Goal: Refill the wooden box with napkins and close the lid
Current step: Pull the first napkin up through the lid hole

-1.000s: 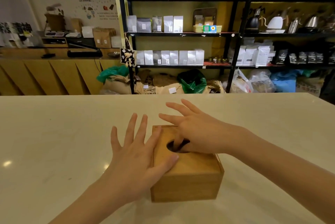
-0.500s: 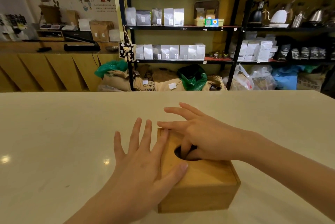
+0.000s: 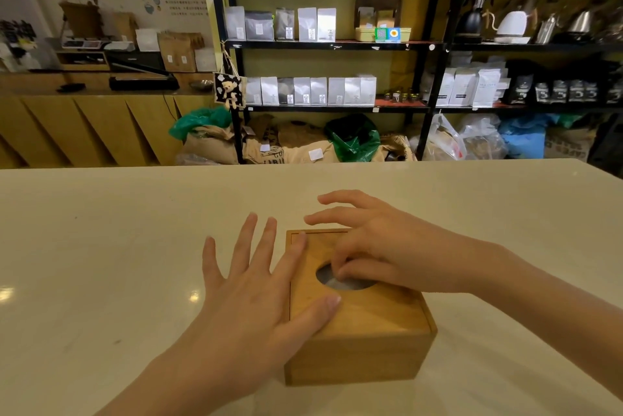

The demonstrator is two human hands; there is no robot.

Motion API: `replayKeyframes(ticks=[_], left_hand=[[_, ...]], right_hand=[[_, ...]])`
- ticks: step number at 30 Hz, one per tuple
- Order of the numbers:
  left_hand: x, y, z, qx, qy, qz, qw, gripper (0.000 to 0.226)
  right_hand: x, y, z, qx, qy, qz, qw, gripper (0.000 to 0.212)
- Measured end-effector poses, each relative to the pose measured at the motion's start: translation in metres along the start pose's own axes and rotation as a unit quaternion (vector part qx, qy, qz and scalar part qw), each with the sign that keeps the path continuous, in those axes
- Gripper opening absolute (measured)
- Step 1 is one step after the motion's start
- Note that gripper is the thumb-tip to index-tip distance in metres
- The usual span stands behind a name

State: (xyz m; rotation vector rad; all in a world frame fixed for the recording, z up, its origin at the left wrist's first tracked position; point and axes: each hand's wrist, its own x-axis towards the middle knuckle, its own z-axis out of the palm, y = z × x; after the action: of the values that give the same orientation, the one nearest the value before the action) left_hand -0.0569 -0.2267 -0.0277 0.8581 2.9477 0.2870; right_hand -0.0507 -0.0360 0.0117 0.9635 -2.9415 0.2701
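Observation:
A square wooden box (image 3: 357,358) stands on the pale counter (image 3: 101,247), near its front. Its sliding lid (image 3: 364,311) lies flat in the top and has an oval hole (image 3: 333,280) with something grey showing inside. My left hand (image 3: 256,294) rests flat with fingers spread over the box's left edge, thumb on the lid. My right hand (image 3: 381,247) lies over the lid's far right part, thumb and a finger tip at the rim of the hole, other fingers raised and apart. No loose napkins are in view.
Beyond the counter's far edge stand black shelves (image 3: 337,44) with white bags and kettles, sacks (image 3: 303,146) on the floor, and a wooden sideboard (image 3: 84,125) at the left.
My right fingers have come up out of the hole to its rim, uncovering more of it. The left hand stays flat on the box. The view has moved closer.

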Motion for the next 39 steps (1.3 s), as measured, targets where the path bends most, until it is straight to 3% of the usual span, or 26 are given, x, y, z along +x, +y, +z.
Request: replayKeyframes(ticks=[6,12,17,21,26,28,30,33,36,39], left_hand=[[0.000,0.001,0.001,-0.012,-0.003,-0.006,1.000,0.069],[0.006,-0.004,0.003,-0.052,0.044,0.019,0.997,0.091],[0.016,0.001,-0.007,-0.221,0.037,0.059,0.973,0.036],[0.027,0.005,-0.014,-0.299,0.002,0.063,0.952,0.038],[0.035,0.004,-0.018,-0.324,-0.034,0.088,0.941,0.027],[0.035,0.003,-0.021,-0.356,-0.036,0.087,0.930,0.018],[0.035,0.002,-0.022,-0.379,-0.030,0.097,0.920,0.013],[0.034,0.001,-0.023,-0.369,-0.002,0.132,0.920,0.012],[0.034,0.001,-0.025,-0.366,0.023,0.154,0.918,0.013],[0.033,0.000,-0.028,-0.381,0.032,0.160,0.910,0.018]], right_hand=[[-0.004,0.005,-0.001,0.079,-0.004,0.035,0.996,0.013],[-0.008,0.010,-0.007,0.202,0.028,0.092,0.975,0.010],[-0.014,-0.001,-0.008,0.208,0.056,0.101,0.971,0.011],[-0.018,-0.017,-0.006,0.087,0.078,0.082,0.990,0.006],[-0.026,-0.020,-0.009,0.157,0.152,0.040,0.975,0.007],[-0.029,-0.015,-0.010,0.193,0.184,0.052,0.963,0.020],[-0.030,-0.008,-0.010,0.208,0.184,0.081,0.957,0.048],[-0.029,0.001,-0.004,0.228,0.085,0.156,0.957,0.082],[-0.027,0.007,0.005,0.213,0.022,0.169,0.962,0.065],[-0.026,0.008,0.006,0.272,0.057,0.149,0.949,0.043]])
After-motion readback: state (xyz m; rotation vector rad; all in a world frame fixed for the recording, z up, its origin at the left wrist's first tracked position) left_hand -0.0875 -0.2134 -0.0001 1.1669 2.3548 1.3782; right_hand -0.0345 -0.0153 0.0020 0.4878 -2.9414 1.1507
